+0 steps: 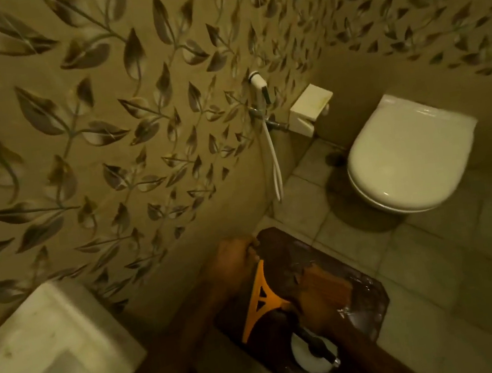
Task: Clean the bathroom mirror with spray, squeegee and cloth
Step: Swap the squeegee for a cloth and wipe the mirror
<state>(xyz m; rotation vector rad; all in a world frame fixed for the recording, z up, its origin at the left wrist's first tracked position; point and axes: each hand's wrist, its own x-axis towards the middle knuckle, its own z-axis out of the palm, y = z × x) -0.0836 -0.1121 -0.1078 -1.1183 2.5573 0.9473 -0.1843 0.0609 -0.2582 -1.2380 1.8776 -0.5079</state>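
Looking steeply down into a bathroom corner, under dim yellow light.

On the tiled floor (442,285) at 6 o'clock of the view: a dark tray (367,308) with a glossy rim, set close against the leaf-patterned wall (101,111).

On the tray, toward its 9 o'clock side: the orange squeegee (262,301), lying flat, narrow end toward 12 o'clock, wide end toward 6 o'clock. At the tray's 6 o'clock end, just below the squeegee's wide end: the spray bottle (307,361), white-bodied with a dark nozzle, lying on its side.

Reaching down with both bare arms from the bottom edge.

Left hand (236,262) at the tray's 11 o'clock corner, just beside the squeegee's narrow end. Badly blurred; fingers seemingly bent toward the tray's edge. Cannot tell whether gripping anything or merely touching.

Right hand (323,292) over the middle of the tray, at 3 o'clock of the squeegee. Smeared into a brownish patch, so cannot tell whether spread, curled or holding something, nor whether a cloth lies under it.

Elsewhere:
- At 3 o'clock of the view, well apart from the tray: a white toilet (408,157) with its lid down.
- At 8 o'clock: a white basin (41,357).
- At 12 o'clock, on the wall: a white hand sprayer (258,81), hose hanging below it.
- At 1 o'clock, next to the sprayer: a white box (310,104).
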